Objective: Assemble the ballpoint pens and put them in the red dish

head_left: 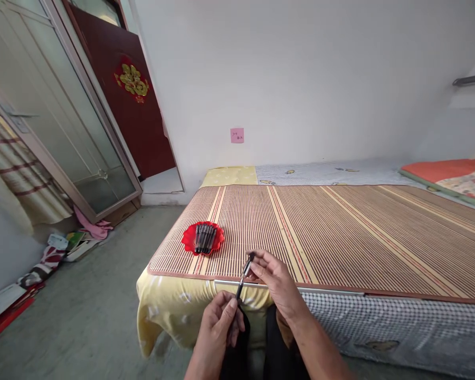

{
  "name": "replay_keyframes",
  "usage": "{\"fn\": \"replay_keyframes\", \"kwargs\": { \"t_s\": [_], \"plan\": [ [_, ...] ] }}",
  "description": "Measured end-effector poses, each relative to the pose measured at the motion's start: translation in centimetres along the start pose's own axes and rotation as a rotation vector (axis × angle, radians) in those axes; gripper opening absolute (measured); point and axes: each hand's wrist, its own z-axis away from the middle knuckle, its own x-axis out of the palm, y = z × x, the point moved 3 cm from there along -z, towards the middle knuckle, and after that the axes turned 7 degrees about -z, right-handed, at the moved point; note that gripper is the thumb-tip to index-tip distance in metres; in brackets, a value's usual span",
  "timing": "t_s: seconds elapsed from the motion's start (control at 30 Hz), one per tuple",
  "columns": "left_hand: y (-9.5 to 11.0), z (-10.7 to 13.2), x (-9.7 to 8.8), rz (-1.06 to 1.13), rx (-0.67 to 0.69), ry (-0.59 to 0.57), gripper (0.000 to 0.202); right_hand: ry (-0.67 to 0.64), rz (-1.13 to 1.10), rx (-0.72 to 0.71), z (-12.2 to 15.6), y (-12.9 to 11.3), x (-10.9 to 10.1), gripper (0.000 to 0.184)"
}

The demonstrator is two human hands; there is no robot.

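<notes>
A dark pen [240, 287] is held at a slant between both hands, just above the near edge of the bed mat. My left hand [222, 316] pinches the black barrel at its lower end. Thumb and fingers of my right hand [272, 277] grip the upper end, where a clear, shiny part and a black tip show. A paler stretch lies between the two grips; whether cap and barrel are joined there I cannot tell. Left of my right hand, a red scalloped dish [188, 240] rests on the mat, with several black pens [205, 237] lying side by side in it.
A striped bamboo mat [245, 211] covers the bed, over a yellow sheet [174, 295] and a checked cloth [380, 322]. Folded orange bedding [447, 171] lies at the far right. A pink note [237, 135] is on the wall. Books and cloths line the floor at left.
</notes>
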Motion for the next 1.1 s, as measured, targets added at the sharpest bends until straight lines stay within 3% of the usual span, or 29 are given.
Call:
{"fn": "replay_keyframes", "kwargs": {
  "t_s": [0.17,0.33,0.73,1.0,1.1],
  "plan": [
    [0.3,0.5,0.1,0.008,0.003,0.012,0.050,-0.085,0.033,0.006,0.5,-0.6,0.7,0.039],
    [0.3,0.7,0.1,0.016,0.000,0.017,0.049,-0.003,0.067,-0.073,0.4,-1.3,0.4,0.039],
    [0.2,0.7,0.0,0.010,0.004,-0.002,0.050,-0.048,0.109,-0.110,0.2,-1.7,0.1,0.036],
    [0.8,0.5,-0.1,-0.009,0.039,0.004,0.047,-0.292,0.155,0.025,1.1,-0.9,1.6,0.023],
    [0.7,0.4,-0.3,-0.033,0.068,0.000,0.046,-0.296,0.162,0.036,1.4,-0.2,1.7,0.019]
  ]
}}
